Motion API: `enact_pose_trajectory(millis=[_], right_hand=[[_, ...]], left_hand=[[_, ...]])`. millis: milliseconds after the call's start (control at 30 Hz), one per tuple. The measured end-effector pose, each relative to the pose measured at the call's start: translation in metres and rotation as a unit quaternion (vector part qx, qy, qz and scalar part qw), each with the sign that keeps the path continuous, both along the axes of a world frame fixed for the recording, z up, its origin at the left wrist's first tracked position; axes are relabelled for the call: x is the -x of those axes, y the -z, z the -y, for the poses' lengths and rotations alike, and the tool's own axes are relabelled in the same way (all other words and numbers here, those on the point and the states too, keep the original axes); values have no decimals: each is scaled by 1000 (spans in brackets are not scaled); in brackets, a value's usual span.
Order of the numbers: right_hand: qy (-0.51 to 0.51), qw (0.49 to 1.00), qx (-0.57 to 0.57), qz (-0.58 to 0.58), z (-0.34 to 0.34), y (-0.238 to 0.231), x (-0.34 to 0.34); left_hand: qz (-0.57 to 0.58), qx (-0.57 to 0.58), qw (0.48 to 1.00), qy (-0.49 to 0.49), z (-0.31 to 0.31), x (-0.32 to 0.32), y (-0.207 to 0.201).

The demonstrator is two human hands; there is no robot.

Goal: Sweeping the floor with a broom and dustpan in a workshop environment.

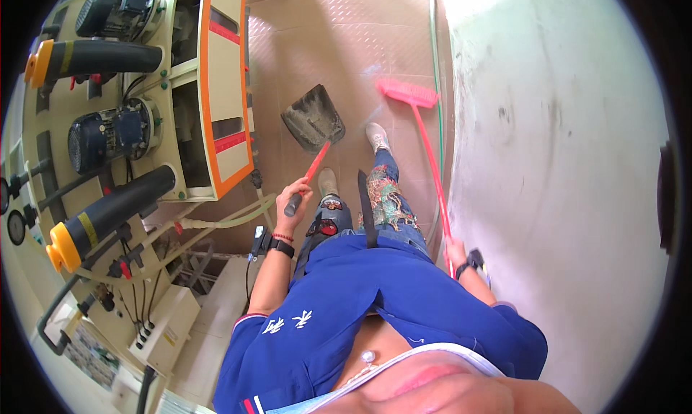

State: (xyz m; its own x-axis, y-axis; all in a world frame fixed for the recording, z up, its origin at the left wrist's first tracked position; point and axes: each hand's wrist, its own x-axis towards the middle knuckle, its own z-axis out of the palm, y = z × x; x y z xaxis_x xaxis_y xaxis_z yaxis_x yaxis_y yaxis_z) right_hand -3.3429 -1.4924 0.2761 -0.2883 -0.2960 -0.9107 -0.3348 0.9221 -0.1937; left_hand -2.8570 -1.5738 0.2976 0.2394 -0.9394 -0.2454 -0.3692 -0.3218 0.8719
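Observation:
My left hand (294, 198) is closed around the handle of a long-handled dustpan, near its black grip end. The handle is red, and the dark, dirt-streaked dustpan (314, 118) is low over the tiles ahead of my feet; whether it touches them I cannot tell. In my right hand (455, 254), fingers wrapped, is the pink stick of a broom. The broom's pink head (408, 93) is at floor level, ahead and to the right of my feet, close to the wall. Dustpan and broom head are apart.
On the left stands a machine cabinet (229, 89) with orange edging, motors (108, 134) and black cylinders (115, 208) with yellow caps. Hoses (231, 221) run low beside it. A pale wall (548, 161) closes the right side, with a green hose (437, 60) along its foot. Brown tiles (295, 53) lie ahead.

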Motion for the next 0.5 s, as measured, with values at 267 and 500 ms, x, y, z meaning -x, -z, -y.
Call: enact_pose_trajectory(millis=[267, 500], right_hand=[[-9, 997, 62, -42, -255, -80, -60], [57, 994, 93, 29, -147, -70, -102]], left_hand=[[16, 29, 995, 99, -29, -40, -19], [-48, -4, 997, 52, -67, -59, -25]])
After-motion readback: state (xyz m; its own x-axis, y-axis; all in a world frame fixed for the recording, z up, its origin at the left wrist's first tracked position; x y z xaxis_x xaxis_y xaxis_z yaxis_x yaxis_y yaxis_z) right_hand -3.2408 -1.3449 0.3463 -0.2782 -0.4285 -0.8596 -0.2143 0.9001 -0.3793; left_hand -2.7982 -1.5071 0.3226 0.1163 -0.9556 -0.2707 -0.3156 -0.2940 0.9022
